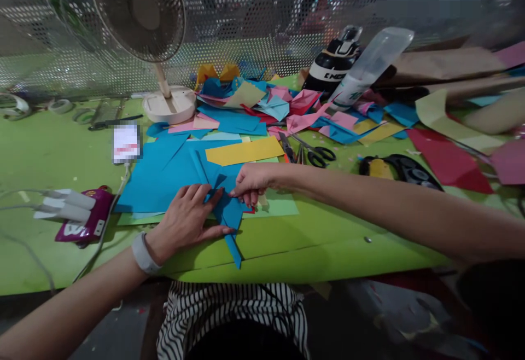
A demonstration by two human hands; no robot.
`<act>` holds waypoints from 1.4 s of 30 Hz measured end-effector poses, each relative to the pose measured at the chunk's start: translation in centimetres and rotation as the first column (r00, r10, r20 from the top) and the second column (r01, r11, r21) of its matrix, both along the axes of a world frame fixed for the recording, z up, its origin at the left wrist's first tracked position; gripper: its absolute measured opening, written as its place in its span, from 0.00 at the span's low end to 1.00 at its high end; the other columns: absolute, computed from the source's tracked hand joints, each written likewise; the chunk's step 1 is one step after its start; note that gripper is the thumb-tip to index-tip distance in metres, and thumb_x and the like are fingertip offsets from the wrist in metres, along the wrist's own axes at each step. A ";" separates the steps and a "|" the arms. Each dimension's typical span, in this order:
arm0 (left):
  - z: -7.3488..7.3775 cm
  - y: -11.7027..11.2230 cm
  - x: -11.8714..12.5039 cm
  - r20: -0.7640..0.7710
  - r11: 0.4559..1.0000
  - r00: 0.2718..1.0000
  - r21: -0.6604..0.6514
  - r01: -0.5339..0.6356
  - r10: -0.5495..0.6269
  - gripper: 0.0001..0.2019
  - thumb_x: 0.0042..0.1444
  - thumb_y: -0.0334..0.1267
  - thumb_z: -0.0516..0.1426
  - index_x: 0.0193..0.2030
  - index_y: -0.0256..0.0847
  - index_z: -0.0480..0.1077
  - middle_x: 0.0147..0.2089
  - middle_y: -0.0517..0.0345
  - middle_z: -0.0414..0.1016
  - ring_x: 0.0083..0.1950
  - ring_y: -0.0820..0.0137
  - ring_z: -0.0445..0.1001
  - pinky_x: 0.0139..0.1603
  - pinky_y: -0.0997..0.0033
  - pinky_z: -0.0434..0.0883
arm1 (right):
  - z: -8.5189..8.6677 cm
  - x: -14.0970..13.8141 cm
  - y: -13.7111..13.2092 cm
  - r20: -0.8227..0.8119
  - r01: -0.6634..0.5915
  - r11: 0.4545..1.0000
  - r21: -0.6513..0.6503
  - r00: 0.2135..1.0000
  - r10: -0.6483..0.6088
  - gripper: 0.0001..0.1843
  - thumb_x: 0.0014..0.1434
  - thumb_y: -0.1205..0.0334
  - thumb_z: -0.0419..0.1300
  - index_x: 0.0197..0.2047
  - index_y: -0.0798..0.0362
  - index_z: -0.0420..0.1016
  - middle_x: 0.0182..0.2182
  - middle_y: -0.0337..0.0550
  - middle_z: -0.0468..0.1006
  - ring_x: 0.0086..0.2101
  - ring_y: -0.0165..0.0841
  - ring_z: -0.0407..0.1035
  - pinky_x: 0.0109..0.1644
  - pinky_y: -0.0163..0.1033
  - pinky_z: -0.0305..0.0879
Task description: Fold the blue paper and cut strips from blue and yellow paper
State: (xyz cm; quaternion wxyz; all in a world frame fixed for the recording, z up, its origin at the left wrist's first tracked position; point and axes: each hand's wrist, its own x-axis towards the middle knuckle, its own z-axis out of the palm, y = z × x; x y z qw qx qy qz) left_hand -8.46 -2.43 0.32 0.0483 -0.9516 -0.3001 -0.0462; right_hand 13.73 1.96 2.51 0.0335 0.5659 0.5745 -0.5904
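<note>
A folded piece of blue paper [230,212] lies near the table's front, with a narrow strip of it pointing toward me. My left hand [186,215] rests on its left side, fingers spread and thumb pressing the lower part. From the right, my right hand [251,182] comes in with curled fingers, its thumb and forefinger pinched at the upper edge of the folded piece. Beneath them is a large blue sheet [143,179] on pale green paper [283,207]. A yellow paper strip [246,152] lies just beyond my right hand.
Black-handled scissors [320,155] and a tape dispenser [410,171] lie right of centre. Behind are coloured paper scraps [295,105], a fan [170,105], a black bottle [328,70] and a tilted clear bottle [371,64]. A purple power adapter [88,218] with cables sits left.
</note>
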 end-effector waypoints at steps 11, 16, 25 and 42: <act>2.8 4.0 2.5 -0.056 0.812 0.896 -0.401 -0.424 0.440 0.26 0.54 0.62 0.53 0.23 0.40 0.71 0.24 0.55 0.71 0.27 0.67 0.68 0.26 0.69 0.57 | 0.2 -0.2 0.1 0.003 -0.028 0.999 -0.026 1.000 0.028 0.17 0.55 0.57 0.67 0.22 0.60 0.71 0.15 0.36 0.74 0.16 0.20 0.66 0.15 0.26 0.47; 2.6 5.7 3.4 -0.186 0.527 0.844 -0.708 -0.470 0.503 0.28 0.44 0.65 0.59 0.12 0.41 0.66 0.16 0.56 0.69 0.20 0.70 0.67 0.24 0.71 0.60 | 0.3 -0.2 0.0 0.003 -0.029 1.000 0.005 1.000 0.029 0.15 0.57 0.62 0.65 0.22 0.60 0.72 0.14 0.37 0.73 0.16 0.21 0.66 0.16 0.26 0.47; 3.5 6.2 3.3 -0.224 0.377 0.841 -0.816 -0.438 0.493 0.25 0.41 0.59 0.64 0.11 0.39 0.68 0.14 0.58 0.67 0.19 0.74 0.64 0.23 0.73 0.60 | 0.4 -0.1 -0.4 -0.015 -0.011 0.999 0.033 1.000 0.012 0.16 0.57 0.62 0.64 0.21 0.60 0.71 0.14 0.39 0.73 0.17 0.22 0.67 0.17 0.27 0.47; 5.1 6.7 3.2 -0.225 0.485 0.869 -0.755 -0.441 0.440 0.18 0.48 0.45 0.60 0.12 0.39 0.70 0.15 0.56 0.70 0.19 0.72 0.69 0.25 0.73 0.66 | -0.7 0.2 -0.1 -0.045 -0.018 0.998 0.056 0.999 0.020 0.17 0.58 0.62 0.63 0.21 0.60 0.71 0.15 0.39 0.75 0.17 0.22 0.69 0.17 0.27 0.47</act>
